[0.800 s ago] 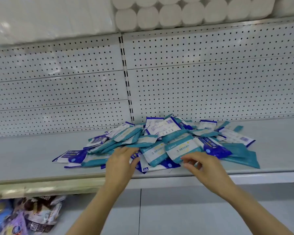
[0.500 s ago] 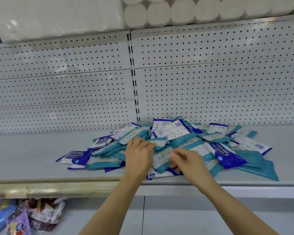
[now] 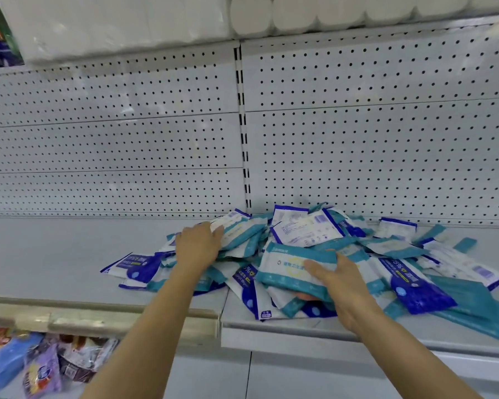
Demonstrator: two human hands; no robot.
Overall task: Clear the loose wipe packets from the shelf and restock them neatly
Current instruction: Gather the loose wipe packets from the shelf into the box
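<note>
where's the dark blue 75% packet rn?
Head view, right side of the pile: the dark blue 75% packet lies on top, just right of the right hand, near the shelf front edge.

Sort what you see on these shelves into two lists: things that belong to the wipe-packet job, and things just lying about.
Part of the job:
- pile of wipe packets
- teal packet gripped by the right hand
- left hand resting on the pile
- shelf

Just lying about:
- toilet rolls above
- snack bags below
</note>
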